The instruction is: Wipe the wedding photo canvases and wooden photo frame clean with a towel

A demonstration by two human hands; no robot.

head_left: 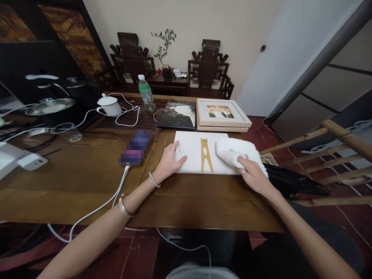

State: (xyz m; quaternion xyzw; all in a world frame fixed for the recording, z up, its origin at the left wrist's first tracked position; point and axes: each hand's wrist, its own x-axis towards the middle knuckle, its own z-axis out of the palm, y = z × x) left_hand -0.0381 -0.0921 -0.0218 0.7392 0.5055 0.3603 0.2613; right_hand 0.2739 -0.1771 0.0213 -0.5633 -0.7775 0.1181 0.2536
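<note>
There's the left hand (172,159), fingers splayed on the left end of the white panel (190,157), flat on the wooden table (203,205)! And the right hand (253,173) grips a white towel (244,148) over the panel's right end.

Bunched in the grip of the right hand (255,175), a fluffy white cloth (242,148) has a thick fold rolled toward the fingers, while the rest spreads loosely beyond and to the right of them, its left part over the white panel (190,157). That thin rectangular panel lies flat to the left of the grip, its left edge under the left hand (170,159), with small dark print by those fingers and a long-legged golden cat figure (204,144) upright midway between both hands.
</note>
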